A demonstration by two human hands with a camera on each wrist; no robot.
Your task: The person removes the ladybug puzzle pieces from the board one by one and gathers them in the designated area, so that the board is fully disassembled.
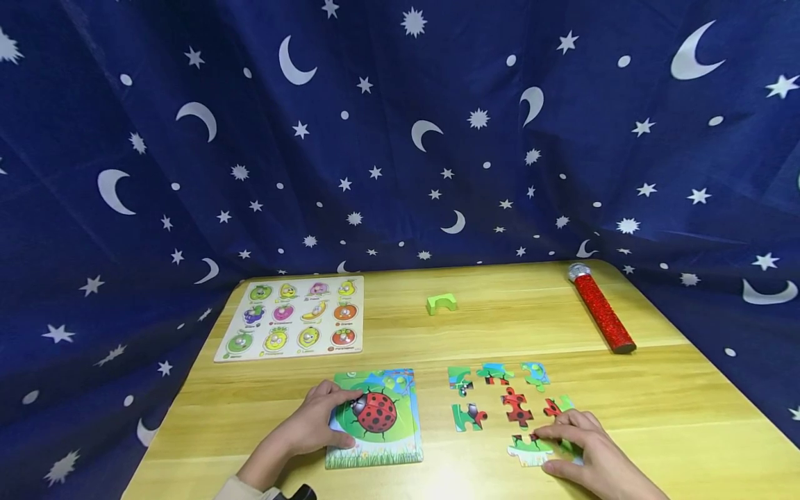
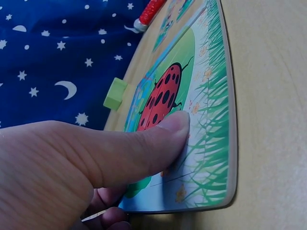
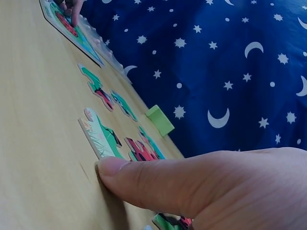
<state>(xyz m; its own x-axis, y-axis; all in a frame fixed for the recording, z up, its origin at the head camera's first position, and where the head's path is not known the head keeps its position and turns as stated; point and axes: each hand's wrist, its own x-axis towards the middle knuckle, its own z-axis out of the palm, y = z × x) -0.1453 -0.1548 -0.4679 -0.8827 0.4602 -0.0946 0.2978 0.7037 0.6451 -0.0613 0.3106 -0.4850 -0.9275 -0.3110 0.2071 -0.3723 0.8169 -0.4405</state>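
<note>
My left hand (image 1: 321, 420) rests on the left side of a square ladybug puzzle board (image 1: 403, 444), its thumb and forefinger on the picture. In the left wrist view the thumb lies flat across the board, beside the printed ladybug (image 2: 165, 96). On the right, my right hand (image 1: 590, 448) pinches a grass-edged puzzle piece (image 1: 530, 455) between thumb and forefinger, flat on the table. A red ladybug-body piece (image 1: 516, 408) lies just above it. Another piece with red and green (image 1: 565, 403) is beyond the fingers, and one more is partly hidden under the hand.
Several loose pieces, including a green-and-red one (image 1: 467, 418), lie between the hands. A fruit puzzle board (image 1: 290, 319) is at the back left, a green arch block (image 1: 441, 303) at the back middle, and a red glittery microphone (image 1: 601, 309) at the back right. A starry blue cloth (image 1: 400, 139) hangs behind.
</note>
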